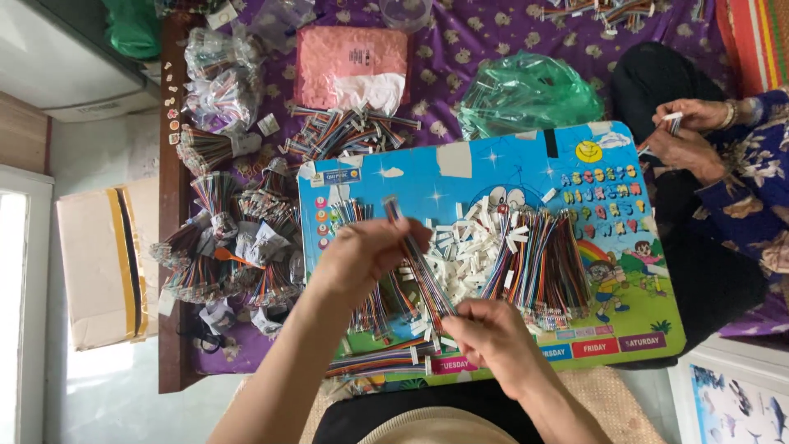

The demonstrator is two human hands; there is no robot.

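Fingers of my left hand (362,251) pinch the upper end of a multicoloured wire bundle (415,263); my right hand (489,333) grips its lower end. It slants over the blue lap board (460,177), left of the white connector pile (472,247).

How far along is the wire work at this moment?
Looks done: bundled wire sets lie piled left of the blue lap desk. In hand: the left hand and right hand stretch one multicoloured wire strip between them. Seemingly left: a heap of white connectors and a thick spread of loose wires on the desk.
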